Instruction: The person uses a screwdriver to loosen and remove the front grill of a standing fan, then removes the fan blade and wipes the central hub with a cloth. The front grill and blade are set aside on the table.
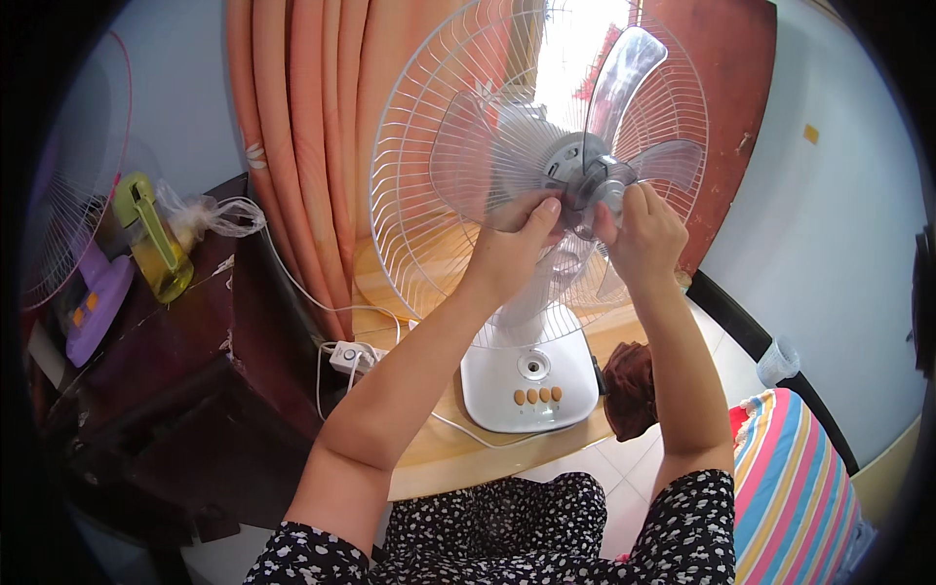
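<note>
A white electric fan [531,390] stands upright on a wooden table in front of me. Its rear wire grille [390,195] is in place, and the see-through fan blade [624,83] sits before it with no front grille over it. At the middle of the blade, my left hand [517,239] is closed with thumb and fingers at the left side of the hub. My right hand [645,229] is closed on the hub's right side, around a grey rounded knob [606,181] at its front. Fingertips partly hide the spot where they touch the hub.
A white power strip [353,357] with cords lies left of the fan base on the table [419,478]. Beyond are a dark cabinet [185,341], a yellow-green jug [156,244] and a purple fan [97,302]. Brown cloth [631,390] and a striped cushion [795,487] are at right.
</note>
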{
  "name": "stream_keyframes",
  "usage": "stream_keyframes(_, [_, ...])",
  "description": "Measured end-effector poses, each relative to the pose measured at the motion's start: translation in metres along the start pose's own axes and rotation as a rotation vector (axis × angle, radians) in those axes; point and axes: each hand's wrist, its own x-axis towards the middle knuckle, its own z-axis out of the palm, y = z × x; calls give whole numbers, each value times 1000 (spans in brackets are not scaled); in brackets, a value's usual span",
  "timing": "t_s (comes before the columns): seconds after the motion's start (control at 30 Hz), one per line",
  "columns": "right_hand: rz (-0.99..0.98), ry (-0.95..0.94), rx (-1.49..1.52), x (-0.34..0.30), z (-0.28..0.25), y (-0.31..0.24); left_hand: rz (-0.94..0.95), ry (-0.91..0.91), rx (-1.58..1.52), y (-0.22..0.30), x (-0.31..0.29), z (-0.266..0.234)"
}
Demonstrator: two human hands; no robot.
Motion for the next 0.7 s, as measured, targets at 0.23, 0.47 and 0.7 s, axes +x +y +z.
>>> stream_keyframes(0.23, [207, -30, 28, -6, 0, -15, 29, -8, -29, -4, 2, 2])
stream_keyframes(0.47, [849, -404, -22, 20, -15, -51, 136, -5, -79, -34, -2, 7])
stream_keyframes(0.7, [1072, -112, 62, 22, -7, -74, 164, 30, -150, -36, -3, 15])
